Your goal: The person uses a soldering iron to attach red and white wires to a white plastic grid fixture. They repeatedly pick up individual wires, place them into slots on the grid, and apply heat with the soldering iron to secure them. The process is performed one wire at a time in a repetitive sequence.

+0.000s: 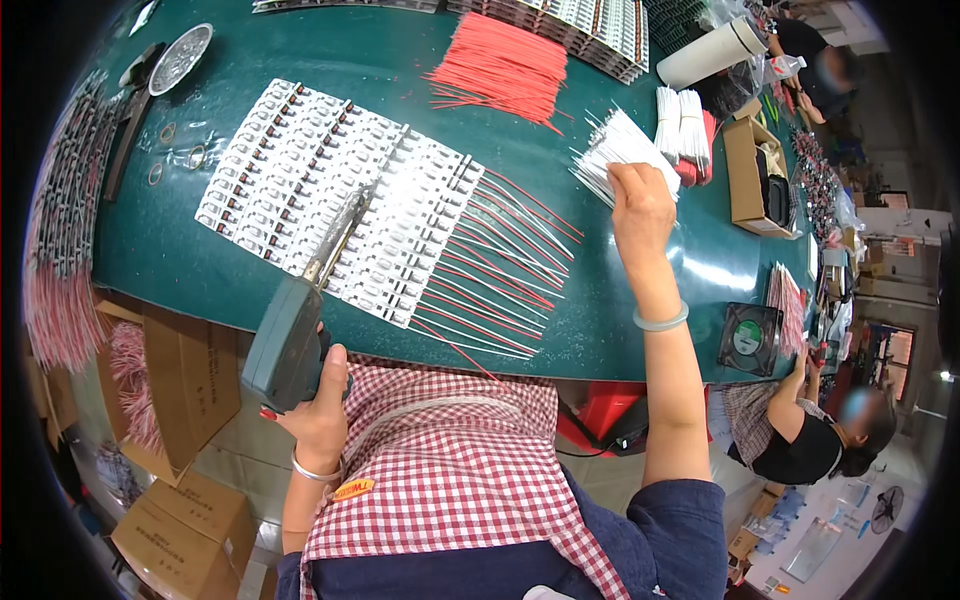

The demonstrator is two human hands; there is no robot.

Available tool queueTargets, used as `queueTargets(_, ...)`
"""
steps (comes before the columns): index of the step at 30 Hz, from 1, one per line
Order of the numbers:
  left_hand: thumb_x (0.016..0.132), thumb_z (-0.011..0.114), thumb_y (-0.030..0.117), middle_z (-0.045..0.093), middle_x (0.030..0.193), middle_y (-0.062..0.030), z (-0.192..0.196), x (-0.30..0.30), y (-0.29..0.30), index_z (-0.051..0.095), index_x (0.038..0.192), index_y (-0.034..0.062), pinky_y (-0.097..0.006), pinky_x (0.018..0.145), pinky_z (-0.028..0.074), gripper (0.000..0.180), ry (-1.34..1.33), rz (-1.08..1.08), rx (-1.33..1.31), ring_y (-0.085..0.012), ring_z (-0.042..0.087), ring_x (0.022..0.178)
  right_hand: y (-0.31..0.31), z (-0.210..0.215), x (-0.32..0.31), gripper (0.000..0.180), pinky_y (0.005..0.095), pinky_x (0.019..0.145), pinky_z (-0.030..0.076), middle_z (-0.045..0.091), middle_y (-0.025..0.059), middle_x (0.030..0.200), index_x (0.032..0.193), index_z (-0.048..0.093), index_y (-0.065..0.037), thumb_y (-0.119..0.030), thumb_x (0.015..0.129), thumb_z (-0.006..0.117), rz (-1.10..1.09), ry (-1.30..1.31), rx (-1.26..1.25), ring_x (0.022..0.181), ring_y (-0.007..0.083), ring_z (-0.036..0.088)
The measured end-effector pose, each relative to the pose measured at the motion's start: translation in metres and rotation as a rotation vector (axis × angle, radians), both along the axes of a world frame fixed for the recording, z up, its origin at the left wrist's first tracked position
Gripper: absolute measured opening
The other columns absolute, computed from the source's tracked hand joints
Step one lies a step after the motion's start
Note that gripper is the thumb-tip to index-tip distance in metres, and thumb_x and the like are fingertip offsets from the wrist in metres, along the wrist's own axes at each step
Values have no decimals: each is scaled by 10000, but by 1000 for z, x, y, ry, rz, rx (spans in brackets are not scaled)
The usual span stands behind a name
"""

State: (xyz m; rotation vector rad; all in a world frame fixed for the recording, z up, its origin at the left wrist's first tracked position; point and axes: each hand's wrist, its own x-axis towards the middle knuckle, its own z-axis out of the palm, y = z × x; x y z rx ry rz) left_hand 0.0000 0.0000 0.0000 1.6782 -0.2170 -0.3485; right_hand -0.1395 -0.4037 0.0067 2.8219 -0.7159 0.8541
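My left hand (318, 408) grips the grey handle of a soldering gun (288, 340), whose metal tip rests on a white panel of small circuit boards (330, 190) on the green table (180, 250). Red and white wires (505, 265) stick out of the panel's right edge. My right hand (640, 205) reaches across the table and pinches a bundle of white wires (620, 148). A pale bangle sits on that wrist.
A pile of red wires (505, 65) lies at the far side, with more white wire bundles (682, 125), an open cardboard box (752, 175) and a small black fan (750, 338). Cardboard boxes (190, 385) stand under the table. Another person (810, 430) sits at right.
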Motion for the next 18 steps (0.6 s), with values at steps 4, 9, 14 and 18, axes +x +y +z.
queueTargets(4,884,726,-34,655,990,-124,-3,2,-2,606,1228,-86,-280,655,464,368,-105,5,-25,-145,578,756,8,23,9,174,389,682,516,640,68,914,965,727,-73,4,815,684,36,68,11,827,273,643)
queueTargets(9,876,722,-54,653,868,-101,0,4,-5,608,1206,-87,-248,526,430,351,-134,45,-62,-103,533,589,22,67,40,162,390,680,531,619,88,888,920,696,-39,6,768,662,174,341,-94,818,272,651)
queueTargets(14,876,725,-50,657,849,-83,4,8,0,626,1198,-79,-240,526,429,338,-139,17,-36,-93,528,582,38,71,93,37,394,707,567,630,120,843,778,682,-32,-32,749,660,272,663,-229,822,286,674)
queueTargets(18,875,726,-48,655,831,-71,5,10,1,639,1198,-77,-232,526,427,336,-120,18,-35,-87,531,580,39,46,120,16,386,703,590,660,139,828,706,702,-49,-61,711,692,313,757,-235,839,285,697)
